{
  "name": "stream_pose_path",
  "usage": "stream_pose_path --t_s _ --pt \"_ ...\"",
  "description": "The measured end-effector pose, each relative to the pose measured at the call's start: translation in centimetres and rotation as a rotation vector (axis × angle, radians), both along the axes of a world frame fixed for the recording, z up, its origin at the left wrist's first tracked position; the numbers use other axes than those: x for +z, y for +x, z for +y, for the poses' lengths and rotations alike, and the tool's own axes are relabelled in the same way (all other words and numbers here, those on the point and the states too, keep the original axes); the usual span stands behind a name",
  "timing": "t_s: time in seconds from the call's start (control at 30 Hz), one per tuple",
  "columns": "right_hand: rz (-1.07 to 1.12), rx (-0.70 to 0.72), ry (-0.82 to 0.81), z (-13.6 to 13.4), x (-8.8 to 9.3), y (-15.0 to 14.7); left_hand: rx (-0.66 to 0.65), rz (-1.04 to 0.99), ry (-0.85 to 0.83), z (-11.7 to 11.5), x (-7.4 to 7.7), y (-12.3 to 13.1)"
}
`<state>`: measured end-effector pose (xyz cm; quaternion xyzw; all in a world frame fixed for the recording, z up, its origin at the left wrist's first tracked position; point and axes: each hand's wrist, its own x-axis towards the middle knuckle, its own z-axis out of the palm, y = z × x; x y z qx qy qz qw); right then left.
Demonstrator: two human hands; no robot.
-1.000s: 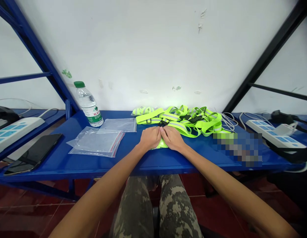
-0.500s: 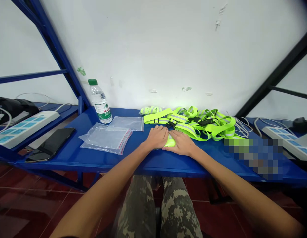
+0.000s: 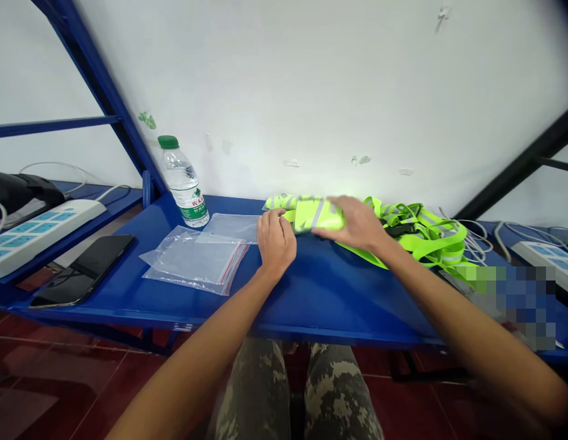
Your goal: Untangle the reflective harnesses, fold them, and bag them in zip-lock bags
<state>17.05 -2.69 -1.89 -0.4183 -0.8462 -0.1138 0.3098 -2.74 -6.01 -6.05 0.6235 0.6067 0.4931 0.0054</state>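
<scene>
My right hand (image 3: 352, 223) is wrapped around the right end of a neon-yellow folded reflective strap packet (image 3: 318, 214), which looks shiny like plastic and is blurred by motion. It is raised near the back of the blue table. My left hand (image 3: 277, 241) is closed, with fingers curled over the end of a neon reflective strap (image 3: 289, 216); its fingertips are partly hidden. Behind them lies another bagged neon packet (image 3: 280, 201). To the right spreads a tangled pile of neon straps (image 3: 425, 238) with grey stripes and black buckles, partly covered by my right hand.
Clear zip bags (image 3: 196, 260) lie left of my left hand, with a water bottle (image 3: 185, 183) behind them. A black phone (image 3: 84, 272) rests at the table's left. Power strips (image 3: 45, 235) and white cables (image 3: 476, 241) flank the blue table (image 3: 320, 293).
Both hands were together on the neon packet near the front edge. My right hand has carried it up and back; my left hand has let go of it and moved left and back to the strap.
</scene>
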Motion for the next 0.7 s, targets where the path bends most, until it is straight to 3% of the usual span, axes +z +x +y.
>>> stream_pose_path --t_s 0.07,0.13,0.2,0.27,0.43,0.6,0.7 --pt "0.066 -0.024 0.054 3.1 2.6 -0.8 0.051 0.022 -0.111 0.3 -0.3 -0.3" --pt "0.063 -0.017 0.117 6.2 4.1 -2.2 0.051 0.068 -0.227 0.4 -0.8 -0.1" --pt "0.013 -0.054 0.176 8.6 4.0 -3.8 0.031 0.124 -0.287 0.1 -1.2 0.5" --pt "-0.108 -0.1 0.15 10.1 2.7 -5.5 0.032 0.164 -0.295 -0.2 -1.5 1.0" --pt "-0.367 -0.162 -0.11 10.3 -0.6 -8.1 0.04 0.204 -0.328 -0.5 -1.5 1.3" --pt "-0.461 -0.076 -0.127 9.8 0.5 -8.2 -0.036 0.273 -0.347 -0.1 -1.7 0.9" --pt "-0.442 -0.099 -0.102 9.9 1.1 -8.1 -0.075 0.282 -0.347 0.1 -1.9 0.8"
